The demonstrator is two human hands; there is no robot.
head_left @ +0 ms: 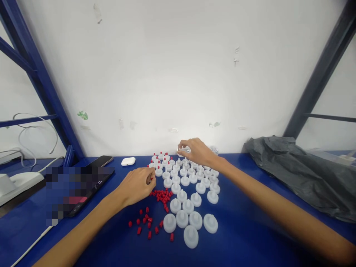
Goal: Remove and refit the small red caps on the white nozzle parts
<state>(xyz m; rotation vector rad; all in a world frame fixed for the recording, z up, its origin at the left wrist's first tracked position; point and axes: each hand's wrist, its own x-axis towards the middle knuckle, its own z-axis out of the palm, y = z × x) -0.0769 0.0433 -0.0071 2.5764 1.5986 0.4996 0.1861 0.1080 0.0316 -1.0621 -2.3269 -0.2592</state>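
Red caps (162, 195) lie beside white nozzled discs (182, 218) on a blue bench (233, 230); the left hand (138, 184) curls by the caps, grip hidden, the right hand (197, 150) pinches narrowly near the farther discs, hold unclear. Picking up parts seems the step; the next move calls for fingertip precision.

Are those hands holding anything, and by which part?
Cannot be told: the left hand curls beside the red caps, the right hand hovers over the white pieces, but neither grip shows clearly.

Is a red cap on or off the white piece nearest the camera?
Off: that white piece shows no red on top; a red cap lies loose to its left.
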